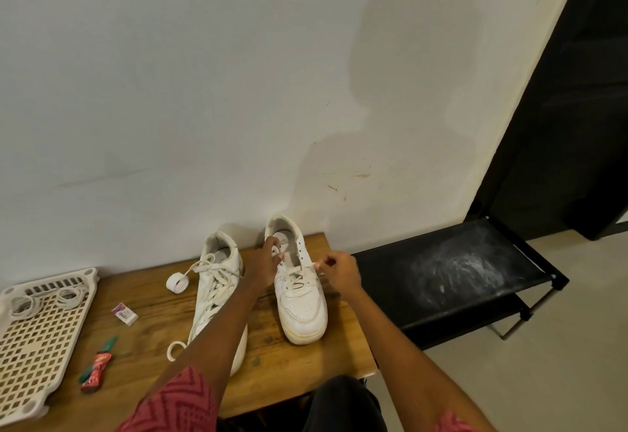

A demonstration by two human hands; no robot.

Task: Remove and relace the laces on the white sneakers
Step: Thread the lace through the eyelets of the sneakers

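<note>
Sneakers are sitting on the wooden table (pixel 153 309), and everything is playing out around the right sneaker (pixel 299 295), toe toward the camera near the table's right edge. Left of it, the left sneaker (pixel 217 282) is lying fully laced, loose ends trailing. Far left, a white perforated tray (pixel 37 336) is resting. The left hand (pixel 263 266) is gripping the right sneaker's tongue; the right hand (pixel 339 270), just right of it, is pinching the lace (pixel 314 264). Both hands are working apart.
</note>
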